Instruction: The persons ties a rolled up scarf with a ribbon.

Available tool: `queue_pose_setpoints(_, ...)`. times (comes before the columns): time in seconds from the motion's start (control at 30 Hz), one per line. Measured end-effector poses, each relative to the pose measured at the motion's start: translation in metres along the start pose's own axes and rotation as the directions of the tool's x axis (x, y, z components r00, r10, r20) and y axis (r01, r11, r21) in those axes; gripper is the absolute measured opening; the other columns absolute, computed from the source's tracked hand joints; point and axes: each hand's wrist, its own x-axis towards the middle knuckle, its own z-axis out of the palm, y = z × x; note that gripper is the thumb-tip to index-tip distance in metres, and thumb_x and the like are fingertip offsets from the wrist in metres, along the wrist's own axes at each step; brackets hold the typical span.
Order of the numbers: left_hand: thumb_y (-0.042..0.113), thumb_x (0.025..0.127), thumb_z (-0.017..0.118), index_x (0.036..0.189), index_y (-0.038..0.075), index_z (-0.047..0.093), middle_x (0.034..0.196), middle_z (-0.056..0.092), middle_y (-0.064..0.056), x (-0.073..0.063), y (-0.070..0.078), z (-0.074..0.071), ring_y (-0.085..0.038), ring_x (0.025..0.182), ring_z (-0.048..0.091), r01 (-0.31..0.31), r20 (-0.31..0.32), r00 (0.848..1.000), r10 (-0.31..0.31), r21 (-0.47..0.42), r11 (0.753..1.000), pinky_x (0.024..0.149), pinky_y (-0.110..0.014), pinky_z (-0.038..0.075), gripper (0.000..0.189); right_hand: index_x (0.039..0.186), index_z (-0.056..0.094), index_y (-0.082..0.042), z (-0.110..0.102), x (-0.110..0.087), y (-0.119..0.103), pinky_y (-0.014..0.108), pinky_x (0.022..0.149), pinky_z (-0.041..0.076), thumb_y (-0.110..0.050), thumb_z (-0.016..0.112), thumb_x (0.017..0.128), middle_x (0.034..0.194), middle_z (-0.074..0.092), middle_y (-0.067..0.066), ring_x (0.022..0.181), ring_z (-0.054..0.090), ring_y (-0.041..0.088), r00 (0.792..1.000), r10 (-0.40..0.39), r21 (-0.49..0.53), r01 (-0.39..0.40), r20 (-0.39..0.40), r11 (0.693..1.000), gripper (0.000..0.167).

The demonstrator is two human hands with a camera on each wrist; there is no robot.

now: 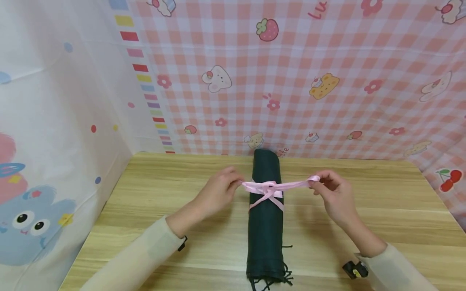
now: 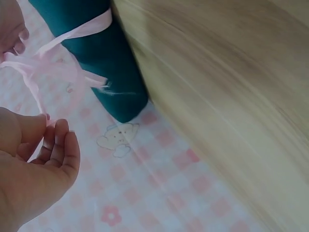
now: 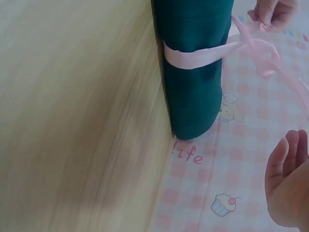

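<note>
A dark green rolled scarf (image 1: pixel 265 234) with a fringed near end lies lengthwise on the table. Around its middle runs a pink satin ribbon (image 1: pixel 268 188), knotted on top, with two tails crossing below the knot. To the left of the roll, my left hand (image 1: pixel 219 188) pinches one part of the ribbon between thumb and fingertips. On the other side, my right hand (image 1: pixel 337 197) pinches the opposite part, stretched out sideways above the table. The left wrist view shows the ribbon leading to my left hand (image 2: pixel 41 169). In the right wrist view, the band (image 3: pixel 195 58) hugs the scarf's side.
The wooden table (image 1: pixel 174 250) spreads out on both sides of the scarf. At its back edge hangs a pink checked cloth (image 1: pixel 233 109) with cartoon prints, which the scarf's far end nearly meets. A white printed curtain (image 1: pixel 94 93) hangs along the left side.
</note>
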Motion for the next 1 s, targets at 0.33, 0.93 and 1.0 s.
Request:
queue_pose_setpoints(0.33,0.008,0.101,0.071,0.110,0.006,0.077,0.103,0.066,-0.003,-0.007,-0.007,-0.008,-0.018,0.084,0.058,0.112,0.013,0.994,-0.112,-0.004,0.994,0.077,-0.030,0.056,0.011,0.087,0.067,0.002,-0.012,-0.001,0.005,0.020,0.057,0.055,0.008,0.060,0.099,0.075,0.071,0.004,0.065,0.068,0.011,0.982,0.160,0.266,-0.127,-0.105,0.955,0.016)
queue_pose_setpoints(0.93,0.009,0.101,0.070,0.103,0.005,0.075,0.097,0.062,-0.001,-0.011,-0.016,-0.017,-0.017,0.082,0.056,0.120,0.030,0.992,-0.121,0.019,0.993,0.073,-0.027,0.055,0.006,0.100,0.074,0.012,-0.027,-0.001,0.023,0.018,0.051,0.054,0.000,0.071,0.096,0.069,0.073,-0.004,0.058,0.067,0.007,0.914,0.215,0.016,-0.223,-0.343,0.975,0.012)
queue_pose_setpoints(1.0,0.009,0.102,0.069,0.103,0.005,0.074,0.097,0.062,-0.001,-0.012,-0.017,-0.018,-0.017,0.081,0.056,0.118,0.037,0.992,-0.120,0.031,0.992,0.072,-0.028,0.054,0.007,0.100,0.075,0.011,-0.031,-0.003,0.026,0.017,0.052,0.053,0.001,0.070,0.096,0.071,0.072,-0.010,0.059,0.067,0.004,0.927,0.179,-0.067,-0.212,-0.329,0.975,0.012)
